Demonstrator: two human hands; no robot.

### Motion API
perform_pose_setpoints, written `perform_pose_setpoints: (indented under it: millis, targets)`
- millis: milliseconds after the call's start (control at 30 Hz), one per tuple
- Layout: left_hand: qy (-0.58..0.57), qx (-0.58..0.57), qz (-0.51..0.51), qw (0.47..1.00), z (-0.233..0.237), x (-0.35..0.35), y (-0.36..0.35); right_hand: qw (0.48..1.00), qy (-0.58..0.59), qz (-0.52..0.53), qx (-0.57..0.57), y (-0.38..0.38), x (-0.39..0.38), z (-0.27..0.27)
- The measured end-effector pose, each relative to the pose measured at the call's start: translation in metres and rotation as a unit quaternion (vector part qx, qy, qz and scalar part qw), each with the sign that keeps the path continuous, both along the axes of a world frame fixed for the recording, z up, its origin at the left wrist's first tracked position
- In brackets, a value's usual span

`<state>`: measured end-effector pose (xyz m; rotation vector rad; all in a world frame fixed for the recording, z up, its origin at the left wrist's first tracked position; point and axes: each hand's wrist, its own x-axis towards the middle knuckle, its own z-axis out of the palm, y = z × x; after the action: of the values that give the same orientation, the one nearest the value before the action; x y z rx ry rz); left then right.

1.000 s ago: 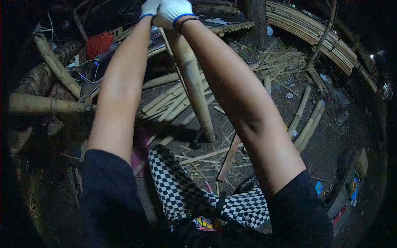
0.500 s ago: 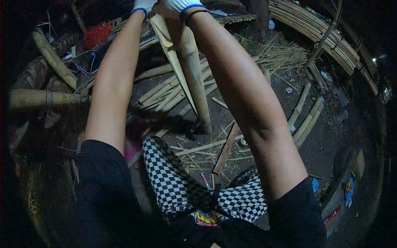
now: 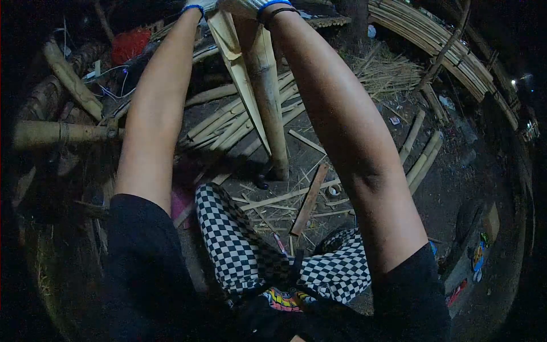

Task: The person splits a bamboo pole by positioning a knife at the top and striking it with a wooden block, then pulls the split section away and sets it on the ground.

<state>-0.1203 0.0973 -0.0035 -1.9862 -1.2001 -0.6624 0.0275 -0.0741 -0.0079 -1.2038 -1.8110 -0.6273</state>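
Observation:
Both my hands are at the top edge in white gloves with blue cuffs, partly cut off. My right hand point(image 3: 244, 7) lies across the upper part of a thick bamboo pole point(image 3: 265, 91), seemingly wrapped round it. The pole stands nearly upright, its lower end near the ground. Along its left side runs a pale split bamboo strip point(image 3: 242, 80), apart from the pole lower down. Close to the strip's top is my left hand point(image 3: 200, 4); its fingers are hidden, so its grip cannot be told.
Split bamboo lengths point(image 3: 228, 128) lie behind the pole. A flat wooden piece point(image 3: 309, 199) rests among shavings before my checkered trousers point(image 3: 222, 239). Short bamboo poles point(image 3: 424, 162) lie right, a horizontal bamboo pole point(image 3: 57, 134) left. Long strips point(image 3: 433, 43) are stacked at back right, near a red bag point(image 3: 130, 45).
My hands have shifted slightly up and right, further out of view. The pole's lower end appears slightly higher and more to the left. The ground scene has shifted slightly as well.

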Motion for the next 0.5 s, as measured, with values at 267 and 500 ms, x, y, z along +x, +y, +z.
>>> perform_pose_setpoints:
  millis: [267, 500]
  targets:
    - [-0.009, 0.015, -0.032, 0.999, -0.006, -0.014, 0.045, 0.999, -0.018, -0.020, -0.029, -0.041, -0.008, 0.003]
    - [-0.104, -0.036, -0.034, 0.993, -0.006, -0.019, 0.044, 1.000, 0.004, -0.004, -0.003, -0.013, -0.012, 0.001]
